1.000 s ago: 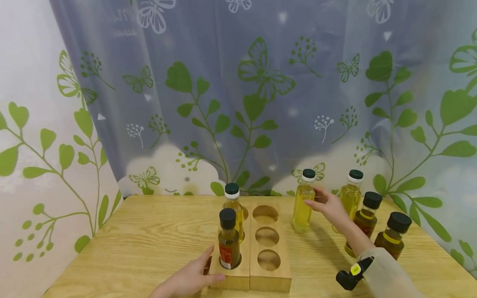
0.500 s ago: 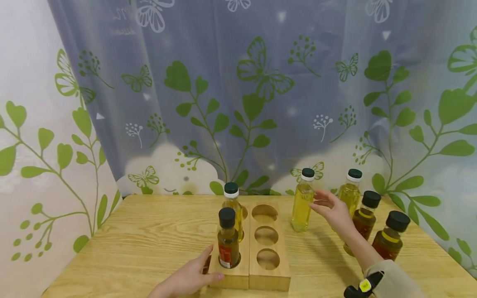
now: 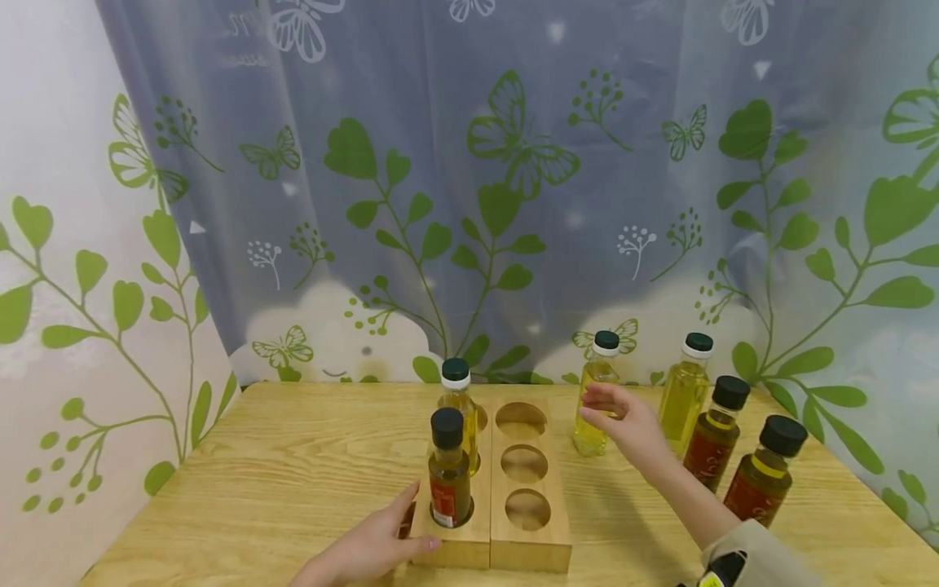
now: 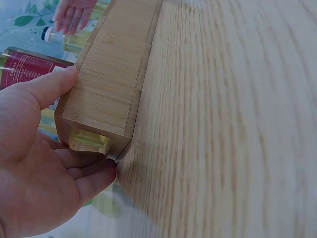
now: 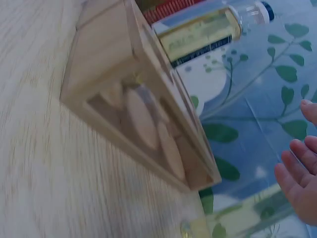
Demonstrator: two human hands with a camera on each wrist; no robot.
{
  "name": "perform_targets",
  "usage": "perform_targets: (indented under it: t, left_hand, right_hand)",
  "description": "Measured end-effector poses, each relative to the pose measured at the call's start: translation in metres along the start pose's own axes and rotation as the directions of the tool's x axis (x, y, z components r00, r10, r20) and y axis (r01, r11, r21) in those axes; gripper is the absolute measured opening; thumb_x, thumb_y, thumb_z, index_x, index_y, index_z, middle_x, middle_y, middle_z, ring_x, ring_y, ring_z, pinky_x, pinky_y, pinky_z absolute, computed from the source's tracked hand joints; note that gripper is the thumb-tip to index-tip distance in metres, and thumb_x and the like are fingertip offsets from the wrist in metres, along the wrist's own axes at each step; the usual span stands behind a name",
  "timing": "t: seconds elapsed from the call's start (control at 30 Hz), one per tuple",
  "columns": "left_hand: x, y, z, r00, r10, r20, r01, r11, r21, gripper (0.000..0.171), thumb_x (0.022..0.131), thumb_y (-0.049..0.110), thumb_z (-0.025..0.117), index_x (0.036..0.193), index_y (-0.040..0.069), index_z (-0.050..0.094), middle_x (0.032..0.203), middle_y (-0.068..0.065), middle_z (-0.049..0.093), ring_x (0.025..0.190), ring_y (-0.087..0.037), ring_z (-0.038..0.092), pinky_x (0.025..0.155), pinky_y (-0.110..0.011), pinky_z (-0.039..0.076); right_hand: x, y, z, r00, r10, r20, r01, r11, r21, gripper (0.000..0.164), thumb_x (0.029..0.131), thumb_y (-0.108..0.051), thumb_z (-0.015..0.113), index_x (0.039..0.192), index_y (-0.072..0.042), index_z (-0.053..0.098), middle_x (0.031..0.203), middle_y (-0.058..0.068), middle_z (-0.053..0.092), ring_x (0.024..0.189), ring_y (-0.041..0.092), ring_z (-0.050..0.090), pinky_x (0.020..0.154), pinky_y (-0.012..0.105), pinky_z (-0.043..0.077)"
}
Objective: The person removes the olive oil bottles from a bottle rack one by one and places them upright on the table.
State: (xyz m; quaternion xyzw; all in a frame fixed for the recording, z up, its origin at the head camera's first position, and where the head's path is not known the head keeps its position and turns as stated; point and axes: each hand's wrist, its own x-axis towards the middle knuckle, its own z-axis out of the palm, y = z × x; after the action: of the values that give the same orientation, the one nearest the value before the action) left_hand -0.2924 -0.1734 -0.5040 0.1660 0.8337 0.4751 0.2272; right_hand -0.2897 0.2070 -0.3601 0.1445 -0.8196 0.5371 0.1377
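Observation:
My left hand (image 3: 370, 542) grips the near left corner of a two-row wooden bottle rack (image 3: 530, 558). In the left wrist view the thumb lies on the rack's front face and the fingers bend round its open side. A dark bottle with a red label (image 3: 449, 485) and a yellow oil bottle (image 3: 456, 381) stand in the left row; three holes of the right row hold nothing. My right hand (image 3: 634, 432), fingers loosely bent and apart, is before another yellow oil bottle (image 3: 590, 443) standing on the table, partly hidden by it. The right wrist view shows no bottle within its fingers (image 5: 292, 183).
Right of my right hand stand another yellow oil bottle (image 3: 685, 395) and two dark bottles, one farther (image 3: 710, 448) and one nearer (image 3: 757, 489). A patterned curtain (image 3: 411, 204) hangs behind the wooden table (image 3: 293, 456).
My right hand has let go of the yellow oil bottle, drawn back to the right, then come left again in front of it. My left hand and the rack stay put.

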Motion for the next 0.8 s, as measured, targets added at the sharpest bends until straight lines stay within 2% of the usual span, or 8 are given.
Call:
perform_targets:
  t: [0.17,0.43,0.63,0.8]
  left_hand:
    - [-0.002,0.003,0.000,1.000,0.007,-0.006,-0.007,1.000,0.019,0.103,0.080,0.056,0.064,0.149,0.003,0.008,0.146,-0.025,0.026,0.124,-0.041,0.040,0.094,-0.055,0.037]
    - [-0.003,0.007,0.001,1.000,0.001,-0.016,0.000,1.000,0.024,0.107,0.078,0.057,0.065,0.149,0.001,0.008,0.144,-0.025,0.029,0.124,-0.041,0.040,0.095,-0.056,0.036]
    - [-0.004,0.009,0.003,1.000,-0.001,-0.027,0.002,1.000,0.031,0.108,0.077,0.058,0.065,0.148,0.000,0.009,0.144,-0.026,0.029,0.124,-0.042,0.039,0.095,-0.057,0.035]
    - [-0.006,0.011,0.004,0.999,-0.011,-0.038,0.012,1.000,0.024,0.108,0.076,0.059,0.065,0.148,0.000,0.010,0.143,-0.026,0.031,0.124,-0.042,0.039,0.095,-0.058,0.033]
  right_hand:
    - [0.004,-0.013,0.016,0.998,0.002,0.064,-0.006,0.998,0.070,0.048,0.086,-0.021,0.068,0.126,0.001,0.054,0.113,0.015,0.061,0.101,0.016,0.058,0.082,0.023,0.047]
    - [0.008,-0.030,0.045,0.983,-0.035,0.181,0.009,0.989,0.147,0.051,0.085,-0.017,0.070,0.127,0.004,0.051,0.117,0.018,0.058,0.109,0.034,0.054,0.083,0.033,0.049]
    - [0.011,-0.037,0.070,0.967,-0.044,0.252,0.009,0.990,0.139,0.055,0.084,-0.019,0.070,0.130,0.003,0.049,0.121,0.018,0.056,0.110,0.036,0.053,0.088,0.041,0.047]
    - [0.011,-0.042,0.086,0.954,-0.063,0.293,0.014,0.986,0.164,0.057,0.085,-0.018,0.070,0.132,0.004,0.047,0.123,0.020,0.054,0.112,0.037,0.051,0.089,0.042,0.046]
